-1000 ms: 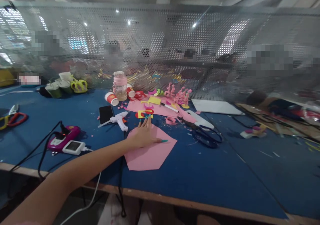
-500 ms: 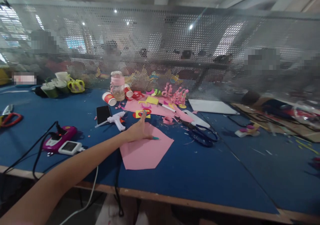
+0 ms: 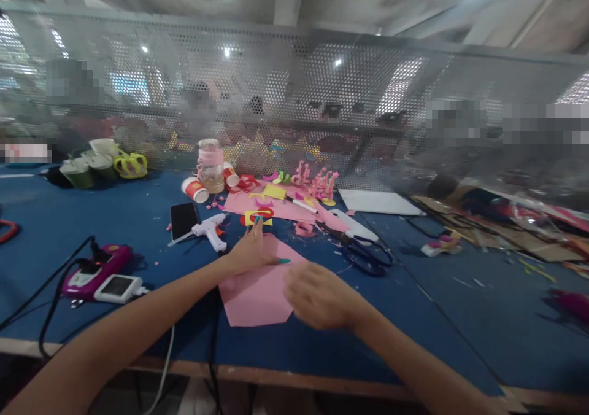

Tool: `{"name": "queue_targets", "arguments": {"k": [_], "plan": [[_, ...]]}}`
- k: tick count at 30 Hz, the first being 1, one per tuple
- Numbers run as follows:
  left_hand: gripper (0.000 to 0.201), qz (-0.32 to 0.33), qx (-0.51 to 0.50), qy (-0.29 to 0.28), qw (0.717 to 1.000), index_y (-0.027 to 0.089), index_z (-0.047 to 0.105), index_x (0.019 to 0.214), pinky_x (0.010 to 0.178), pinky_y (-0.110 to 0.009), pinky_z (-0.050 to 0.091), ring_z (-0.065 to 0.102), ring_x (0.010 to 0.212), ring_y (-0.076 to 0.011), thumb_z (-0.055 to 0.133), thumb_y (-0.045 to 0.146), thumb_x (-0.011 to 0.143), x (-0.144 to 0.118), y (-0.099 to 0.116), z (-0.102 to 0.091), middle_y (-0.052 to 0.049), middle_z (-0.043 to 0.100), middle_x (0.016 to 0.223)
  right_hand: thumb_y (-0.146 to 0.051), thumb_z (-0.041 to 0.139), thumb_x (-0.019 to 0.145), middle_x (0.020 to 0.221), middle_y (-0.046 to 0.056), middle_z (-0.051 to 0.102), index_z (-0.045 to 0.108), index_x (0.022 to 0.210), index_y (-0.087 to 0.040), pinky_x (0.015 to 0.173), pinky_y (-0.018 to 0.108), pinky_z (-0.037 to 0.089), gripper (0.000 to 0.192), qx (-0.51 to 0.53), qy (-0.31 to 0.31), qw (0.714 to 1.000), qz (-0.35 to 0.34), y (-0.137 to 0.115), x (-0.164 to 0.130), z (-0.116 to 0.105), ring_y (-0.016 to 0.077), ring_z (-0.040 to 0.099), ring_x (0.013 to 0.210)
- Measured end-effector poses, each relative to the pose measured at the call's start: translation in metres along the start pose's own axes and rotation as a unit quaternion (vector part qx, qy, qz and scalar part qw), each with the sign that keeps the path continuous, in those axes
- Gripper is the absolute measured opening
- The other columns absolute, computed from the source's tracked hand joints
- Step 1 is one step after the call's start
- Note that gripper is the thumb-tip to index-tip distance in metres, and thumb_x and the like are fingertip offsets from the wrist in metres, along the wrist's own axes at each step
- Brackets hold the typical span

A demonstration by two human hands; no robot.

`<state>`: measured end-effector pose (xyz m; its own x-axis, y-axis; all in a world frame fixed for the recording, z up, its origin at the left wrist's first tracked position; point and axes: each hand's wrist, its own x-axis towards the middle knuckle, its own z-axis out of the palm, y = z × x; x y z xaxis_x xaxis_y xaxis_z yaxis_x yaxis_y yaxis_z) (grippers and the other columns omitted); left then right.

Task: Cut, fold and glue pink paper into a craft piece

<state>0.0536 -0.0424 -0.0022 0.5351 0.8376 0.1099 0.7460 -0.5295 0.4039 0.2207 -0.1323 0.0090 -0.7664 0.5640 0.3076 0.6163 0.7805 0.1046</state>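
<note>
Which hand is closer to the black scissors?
Right. The right hand hovers over the pink paper's right edge, just left of the black scissors. The left hand rests farther left on the paper.

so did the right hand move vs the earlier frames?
Yes. The right hand was out of view earlier; it has come in from the lower right and now sits over the right edge of the pink paper sheet, near the left hand.
</note>
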Motion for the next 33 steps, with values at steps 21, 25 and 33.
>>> {"name": "queue_targets", "arguments": {"k": [21,25,33], "plan": [[0.065,0.110,0.062,-0.113,0.986,0.002,0.007,0.134,0.105,-0.041,0.018,0.017,0.131,-0.0251,0.032,0.026,0.079,0.013,-0.011,-0.011,-0.022,0.013,0.142,-0.057,0.022,0.083,0.140,0.026,0.014,0.019,0.133,0.008,0.106,0.044,0.017,0.082,0.120,-0.064,0.959,0.248,-0.005,0.030,0.044,0.0290,0.010,0.131],[0.063,0.102,0.045,-0.129,0.985,0.004,0.004,0.135,0.106,-0.039,0.015,0.011,0.132,-0.0225,0.027,0.024,0.080,0.016,-0.012,-0.013,-0.019,0.007,0.144,-0.062,0.020,0.080,0.142,0.023,0.008,0.016,0.134,0.006,0.107,0.042,0.012,0.087,0.129,-0.077,0.952,0.266,-0.011,0.032,0.038,0.0286,0.005,0.132],[0.065,0.091,0.044,-0.119,0.988,0.003,0.002,0.135,0.106,-0.041,0.014,0.012,0.132,-0.0221,0.028,0.025,0.080,0.021,-0.013,-0.009,-0.020,0.009,0.143,-0.068,0.022,0.077,0.141,0.023,0.012,0.017,0.135,0.004,0.105,0.047,0.011,0.093,0.110,-0.049,0.945,0.303,-0.022,0.033,0.043,0.0303,0.006,0.132]]}}
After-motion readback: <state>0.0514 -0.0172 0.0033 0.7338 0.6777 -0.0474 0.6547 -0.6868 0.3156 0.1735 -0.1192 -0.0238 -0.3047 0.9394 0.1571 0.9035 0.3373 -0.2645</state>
